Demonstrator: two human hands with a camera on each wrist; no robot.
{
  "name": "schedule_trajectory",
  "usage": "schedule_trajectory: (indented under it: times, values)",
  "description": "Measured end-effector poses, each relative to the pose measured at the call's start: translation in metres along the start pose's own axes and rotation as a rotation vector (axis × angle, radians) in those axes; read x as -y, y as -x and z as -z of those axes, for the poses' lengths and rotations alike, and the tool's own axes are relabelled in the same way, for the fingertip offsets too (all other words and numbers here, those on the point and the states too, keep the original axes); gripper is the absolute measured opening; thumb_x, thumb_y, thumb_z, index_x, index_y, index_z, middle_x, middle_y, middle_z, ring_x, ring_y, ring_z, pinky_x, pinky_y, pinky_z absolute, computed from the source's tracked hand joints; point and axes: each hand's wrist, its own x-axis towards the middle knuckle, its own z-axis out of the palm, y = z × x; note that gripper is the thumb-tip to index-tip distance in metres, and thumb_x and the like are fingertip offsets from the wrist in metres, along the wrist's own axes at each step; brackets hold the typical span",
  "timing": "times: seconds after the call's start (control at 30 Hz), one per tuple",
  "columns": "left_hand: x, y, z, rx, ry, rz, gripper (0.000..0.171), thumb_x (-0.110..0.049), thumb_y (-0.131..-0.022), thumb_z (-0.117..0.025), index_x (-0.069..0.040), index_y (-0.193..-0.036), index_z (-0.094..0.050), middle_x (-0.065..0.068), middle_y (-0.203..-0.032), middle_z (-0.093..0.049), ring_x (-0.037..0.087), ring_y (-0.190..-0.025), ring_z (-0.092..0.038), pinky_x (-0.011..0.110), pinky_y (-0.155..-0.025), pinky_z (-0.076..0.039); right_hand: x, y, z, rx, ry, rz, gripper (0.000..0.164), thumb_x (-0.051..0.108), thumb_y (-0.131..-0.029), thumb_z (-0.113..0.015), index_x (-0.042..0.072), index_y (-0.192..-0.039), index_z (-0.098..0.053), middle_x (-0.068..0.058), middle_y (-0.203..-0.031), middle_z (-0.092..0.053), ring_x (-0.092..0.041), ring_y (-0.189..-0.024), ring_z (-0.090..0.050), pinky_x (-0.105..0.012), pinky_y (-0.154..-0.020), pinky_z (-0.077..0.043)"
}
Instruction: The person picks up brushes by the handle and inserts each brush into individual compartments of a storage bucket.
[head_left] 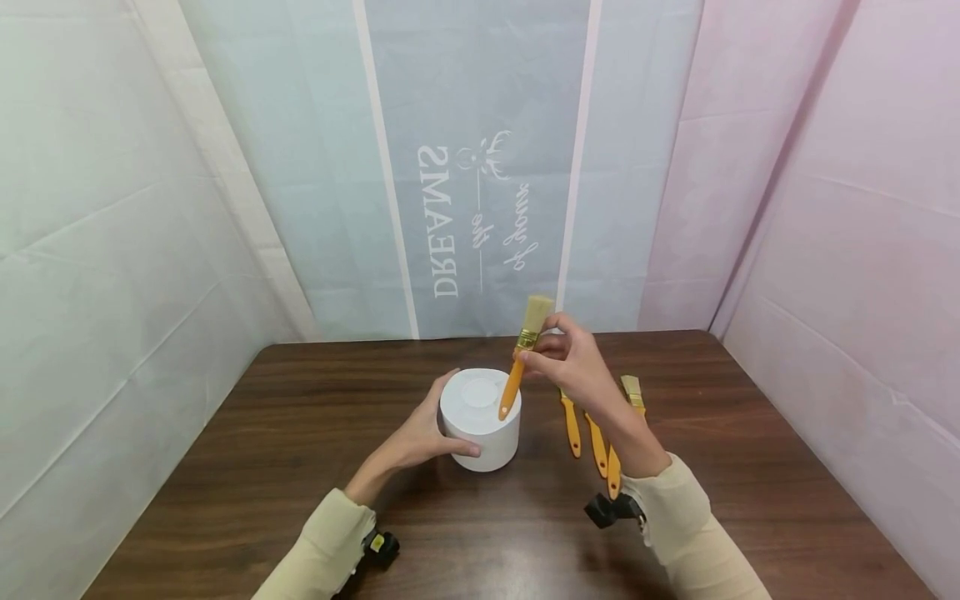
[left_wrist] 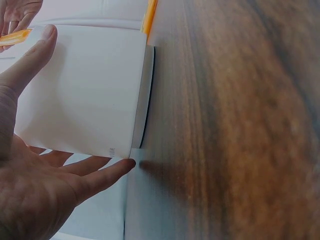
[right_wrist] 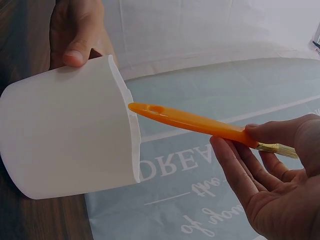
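A white round container [head_left: 491,446] stands on the table, its top face showing a raised round centre. My left hand [head_left: 422,433] holds it from the left side, thumb on the near wall and fingers round the far side. In my right hand [head_left: 577,362] a flat paintbrush [head_left: 512,392] is pinched between thumb and fingers near the metal band. Its pale bristles point up and its orange handle slants down over the container's top. In the right wrist view the handle's end [right_wrist: 142,108] is right by the container's top edge; whether it touches, I cannot tell.
Several more orange-handled paintbrushes [head_left: 572,429] lie on the dark wooden table [head_left: 300,433], right of the container and partly under my right forearm. A printed cloth [head_left: 480,100] hangs behind the table, with pale cloth walls at both sides.
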Motion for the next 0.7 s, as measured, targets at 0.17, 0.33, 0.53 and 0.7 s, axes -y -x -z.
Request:
schedule_trajectory:
  times: [0.17,0.33,0.53,0.7]
  values:
    - [0.0001,0.0004,0.0001,0.006,0.004,0.001,0.129,-0.029,-0.069,-0.099,-0.017,-0.164,-0.013,0.006,-0.16,-0.041,0.025,-0.145,-0.043,0.056,-0.126,-0.026,-0.0006,0.0008,-0.0025,0.008,0.013,0.003,0.036,0.002,-0.094,-0.073,-0.002,-0.123,-0.052,-0.03,-0.11,-0.073,-0.023,-0.089,-0.076,-0.04,-0.077,-0.065]
    - [0.0008,0.0007,0.0006,0.004,0.003,0.001,0.129,-0.028,-0.069,-0.098,-0.017,-0.164,-0.013,0.006,-0.159,-0.041,0.025,-0.145,-0.044,0.056,-0.125,-0.027,0.0003,0.0012,-0.0044,0.005,0.03,-0.006,0.035,0.003,-0.094,-0.073,-0.001,-0.122,-0.052,-0.029,-0.111,-0.073,-0.03,-0.091,-0.076,-0.039,-0.076,-0.065]
    - [0.0009,0.0008,0.001,0.005,-0.008,0.002,0.128,-0.03,-0.069,-0.098,-0.019,-0.164,-0.013,0.005,-0.16,-0.04,0.025,-0.145,-0.044,0.057,-0.125,-0.027,0.002,0.0023,-0.0058,0.014,0.033,-0.006,0.036,0.003,-0.094,-0.074,-0.001,-0.122,-0.052,-0.029,-0.111,-0.073,-0.03,-0.093,-0.076,-0.038,-0.076,-0.065]
    - [0.0015,-0.0008,0.001,0.009,-0.011,-0.004,0.129,-0.031,-0.07,-0.098,-0.017,-0.165,-0.012,0.006,-0.159,-0.041,0.025,-0.144,-0.044,0.058,-0.124,-0.029,0.0023,0.0025,-0.0073,0.018,0.038,-0.009,0.037,0.004,-0.093,-0.075,-0.001,-0.122,-0.053,-0.027,-0.11,-0.073,-0.029,-0.092,-0.076,-0.038,-0.076,-0.065]
